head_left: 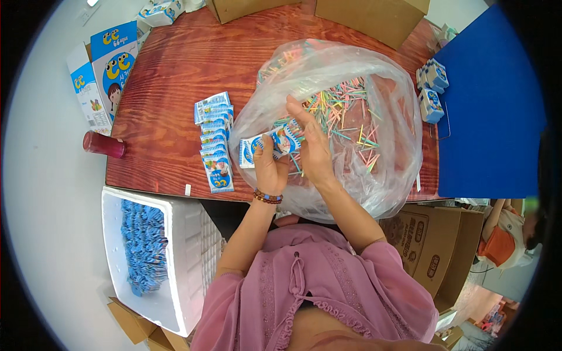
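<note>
My left hand grips a small blue-and-white packet with its thumb across the front. Against the packet's right end lies my right hand, fingers stretched out and pointing up; I cannot make out anything held in it. Both hands are over the near left part of a large clear plastic bag. Inside the bag lie many thin sticks in pink, yellow and green. To the left of my hands, an overlapping row of similar packets rests on the reddish wooden table.
At the table's left edge lies a dark red cylindrical container, near a blue-and-white printed carton. A white foam box full of blue packets stands below left. Cardboard boxes line the far edge. A blue panel borders the right.
</note>
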The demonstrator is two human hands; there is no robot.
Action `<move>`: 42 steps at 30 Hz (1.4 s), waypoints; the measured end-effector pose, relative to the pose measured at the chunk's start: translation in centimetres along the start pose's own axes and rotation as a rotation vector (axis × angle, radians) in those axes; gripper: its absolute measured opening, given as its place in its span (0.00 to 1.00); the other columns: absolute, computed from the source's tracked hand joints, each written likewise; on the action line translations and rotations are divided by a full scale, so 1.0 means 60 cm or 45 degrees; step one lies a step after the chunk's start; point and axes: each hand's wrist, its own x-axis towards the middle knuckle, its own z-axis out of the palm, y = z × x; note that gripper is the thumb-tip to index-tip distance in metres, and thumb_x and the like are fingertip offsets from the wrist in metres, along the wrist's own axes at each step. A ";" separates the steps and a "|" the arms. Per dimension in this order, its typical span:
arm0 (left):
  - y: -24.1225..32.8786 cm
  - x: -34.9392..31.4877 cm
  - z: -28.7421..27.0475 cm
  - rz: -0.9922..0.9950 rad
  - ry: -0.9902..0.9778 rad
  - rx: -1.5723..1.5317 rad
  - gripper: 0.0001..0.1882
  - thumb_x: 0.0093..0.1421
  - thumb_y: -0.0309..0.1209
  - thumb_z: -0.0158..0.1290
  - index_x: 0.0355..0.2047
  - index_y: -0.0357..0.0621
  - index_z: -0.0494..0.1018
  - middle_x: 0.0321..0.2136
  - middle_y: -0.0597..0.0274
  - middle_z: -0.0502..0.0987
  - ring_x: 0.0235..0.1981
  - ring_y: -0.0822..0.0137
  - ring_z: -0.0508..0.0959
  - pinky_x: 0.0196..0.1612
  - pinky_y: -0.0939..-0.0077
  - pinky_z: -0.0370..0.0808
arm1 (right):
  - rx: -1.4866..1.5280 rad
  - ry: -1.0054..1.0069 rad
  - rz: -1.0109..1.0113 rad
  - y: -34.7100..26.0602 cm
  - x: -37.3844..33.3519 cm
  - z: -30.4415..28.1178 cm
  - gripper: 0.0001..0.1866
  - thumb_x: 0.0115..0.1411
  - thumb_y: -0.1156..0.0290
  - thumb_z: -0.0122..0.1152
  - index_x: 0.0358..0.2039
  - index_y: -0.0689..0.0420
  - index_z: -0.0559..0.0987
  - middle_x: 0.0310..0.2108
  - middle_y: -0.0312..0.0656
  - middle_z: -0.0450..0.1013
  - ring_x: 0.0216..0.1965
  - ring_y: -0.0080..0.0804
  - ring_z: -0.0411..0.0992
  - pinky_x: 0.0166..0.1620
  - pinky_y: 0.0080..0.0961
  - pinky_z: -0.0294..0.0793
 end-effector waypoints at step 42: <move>0.087 -0.044 -0.070 0.201 -0.119 0.933 0.29 0.55 0.22 0.60 0.57 0.37 0.66 0.47 0.60 0.74 0.44 0.74 0.74 0.45 0.79 0.72 | -0.240 -0.166 0.522 0.016 0.007 -0.002 0.01 0.59 0.78 0.60 0.30 0.59 0.77 0.28 0.34 0.76 0.29 0.15 0.71 0.34 0.15 0.69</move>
